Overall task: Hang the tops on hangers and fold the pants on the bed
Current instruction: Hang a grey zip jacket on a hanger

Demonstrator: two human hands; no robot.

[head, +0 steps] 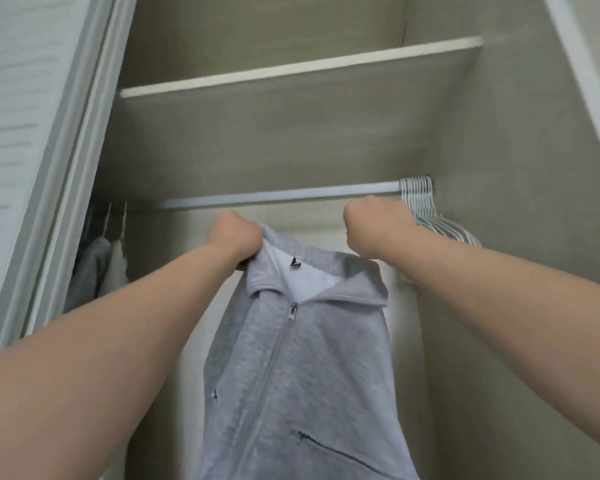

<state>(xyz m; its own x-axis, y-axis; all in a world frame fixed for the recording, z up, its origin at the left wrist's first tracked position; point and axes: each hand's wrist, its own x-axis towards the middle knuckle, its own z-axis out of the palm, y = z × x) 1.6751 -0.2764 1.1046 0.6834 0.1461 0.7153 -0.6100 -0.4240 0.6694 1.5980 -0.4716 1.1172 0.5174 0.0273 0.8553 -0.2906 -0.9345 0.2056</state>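
Up inside the closet, a grey zip-up hoodie (302, 368) hangs down in front of the camera, held high just below the rail (277, 196). Its zipper (293, 311) is closed nearly to the collar, a small dark label shows at the inside of the neck, and a slanted dark pocket zip runs across the lower front. The left hand (234, 239) is clenched around the fabric at the left side of the neck, bunching it. The right hand (378, 226) reaches to the bundle of white hangers (426, 209) crowded at the right end of the rail; it appears closed around them, but the fingers are hidden behind the hand, so what exactly it grips cannot be told. The right side of the hoodie's neck sits just under that wrist, and whether the hand touches the cloth is unclear.

Above the rail, a pale shelf (302, 69) spans the closet. At the far left end of the rail, two or three garments (101, 268) in grey and white hang on hangers, partly tucked behind the white door frame (66, 168). Both bare forearms stretch up from the lower corners.
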